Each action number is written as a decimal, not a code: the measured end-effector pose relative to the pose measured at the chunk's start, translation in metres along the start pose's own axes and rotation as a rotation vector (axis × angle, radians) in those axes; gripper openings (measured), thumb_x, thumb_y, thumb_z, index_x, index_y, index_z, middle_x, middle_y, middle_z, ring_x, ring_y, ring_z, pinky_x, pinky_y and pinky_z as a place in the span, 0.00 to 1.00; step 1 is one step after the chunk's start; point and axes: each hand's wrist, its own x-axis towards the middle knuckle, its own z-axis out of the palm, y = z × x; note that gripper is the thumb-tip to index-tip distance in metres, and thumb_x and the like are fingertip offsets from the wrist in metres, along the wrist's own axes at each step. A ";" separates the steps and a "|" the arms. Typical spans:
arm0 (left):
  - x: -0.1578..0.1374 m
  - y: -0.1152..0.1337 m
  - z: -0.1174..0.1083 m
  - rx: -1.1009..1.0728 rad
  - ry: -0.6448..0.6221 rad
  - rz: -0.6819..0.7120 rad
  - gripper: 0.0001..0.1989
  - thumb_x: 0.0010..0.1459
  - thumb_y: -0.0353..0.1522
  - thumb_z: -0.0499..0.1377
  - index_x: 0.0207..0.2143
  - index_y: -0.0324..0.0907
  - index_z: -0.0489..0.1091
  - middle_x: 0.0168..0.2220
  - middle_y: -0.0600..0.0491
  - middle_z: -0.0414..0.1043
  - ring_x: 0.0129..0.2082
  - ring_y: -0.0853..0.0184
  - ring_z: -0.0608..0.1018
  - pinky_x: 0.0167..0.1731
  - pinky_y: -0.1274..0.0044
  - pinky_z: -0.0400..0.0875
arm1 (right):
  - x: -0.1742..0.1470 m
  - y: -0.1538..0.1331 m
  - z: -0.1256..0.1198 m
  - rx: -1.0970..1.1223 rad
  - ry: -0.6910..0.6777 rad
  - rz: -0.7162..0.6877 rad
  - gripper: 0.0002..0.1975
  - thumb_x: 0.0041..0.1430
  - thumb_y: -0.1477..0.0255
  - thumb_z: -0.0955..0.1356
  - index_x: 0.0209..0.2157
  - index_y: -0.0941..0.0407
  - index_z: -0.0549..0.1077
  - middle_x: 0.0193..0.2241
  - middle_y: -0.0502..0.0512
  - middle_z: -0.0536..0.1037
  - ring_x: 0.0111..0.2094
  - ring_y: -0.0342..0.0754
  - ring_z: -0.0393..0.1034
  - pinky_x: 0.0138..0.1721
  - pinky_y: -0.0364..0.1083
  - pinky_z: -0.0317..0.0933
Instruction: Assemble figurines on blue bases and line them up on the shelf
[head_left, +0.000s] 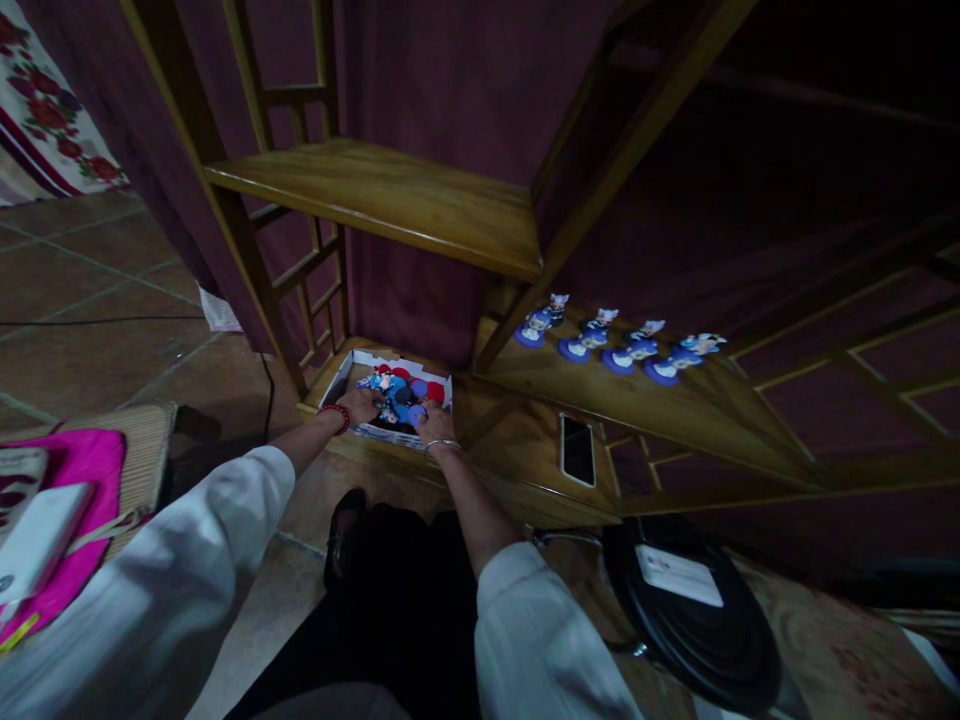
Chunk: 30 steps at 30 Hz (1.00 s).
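A low white cardboard box (pixel 445 394) stands on the bottom wooden shelf, holding a jumble of small figurines (pixel 401 388) with red, blue and purple round bases. My left hand (pixel 361 405), a red bead bracelet at its wrist, reaches over the box's left side among the figurines. Its fingertips are too dim to make out. At the right side of the box, my right hand (pixel 433 424), with a silver bangle, has its fingers closed on a figurine by its purple round base (pixel 417 414). The rest of that figurine is hidden.
Several figurines on purple bases (pixel 583 345) stand in a row on the higher shelf at right. A phone (pixel 577 449) lies on the lower board. Above the box juts a wooden shelf (pixel 390 195). A black round stool (pixel 694 610) is at lower right.
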 end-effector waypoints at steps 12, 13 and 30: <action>-0.009 0.025 0.006 -0.072 0.052 0.111 0.18 0.51 0.33 0.51 0.46 0.48 0.64 0.40 0.56 0.71 0.40 0.68 0.72 0.40 0.80 0.64 | 0.009 -0.018 0.015 0.183 -0.018 -0.123 0.16 0.50 0.81 0.62 0.41 0.56 0.67 0.37 0.51 0.74 0.38 0.41 0.67 0.39 0.37 0.59; -0.009 0.025 0.006 -0.068 0.064 0.112 0.18 0.51 0.33 0.51 0.46 0.48 0.65 0.40 0.56 0.71 0.40 0.68 0.72 0.40 0.80 0.64 | 0.010 -0.020 0.017 0.212 -0.015 -0.133 0.16 0.50 0.81 0.62 0.42 0.57 0.67 0.37 0.52 0.74 0.37 0.41 0.68 0.38 0.37 0.59; 0.005 0.012 0.023 0.024 0.129 -0.143 0.15 0.51 0.33 0.49 0.42 0.39 0.65 0.39 0.42 0.71 0.40 0.60 0.73 0.37 0.74 0.66 | 0.016 -0.031 0.020 -0.041 -0.120 -0.049 0.22 0.45 0.73 0.67 0.46 0.57 0.66 0.45 0.61 0.69 0.44 0.49 0.65 0.43 0.43 0.57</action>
